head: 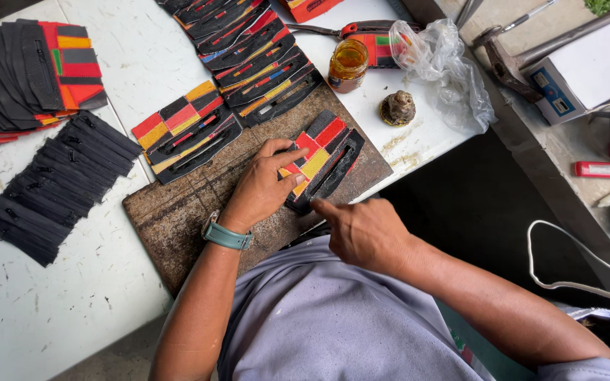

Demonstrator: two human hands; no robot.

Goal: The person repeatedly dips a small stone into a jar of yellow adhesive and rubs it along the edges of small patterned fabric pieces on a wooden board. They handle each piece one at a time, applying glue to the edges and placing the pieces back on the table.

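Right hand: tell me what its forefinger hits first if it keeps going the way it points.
The right hand points up-left, so it would probably first meet the near edge of the black, red and yellow patchwork piece under the left hand; height above it is unclear.

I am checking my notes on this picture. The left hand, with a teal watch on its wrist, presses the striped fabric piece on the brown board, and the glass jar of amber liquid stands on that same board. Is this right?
Not quite. The head view shows the glass jar standing on the white table, just beyond the brown board, not on it. The rest holds: the left hand, teal watch on its wrist, presses the striped fabric piece on the board.
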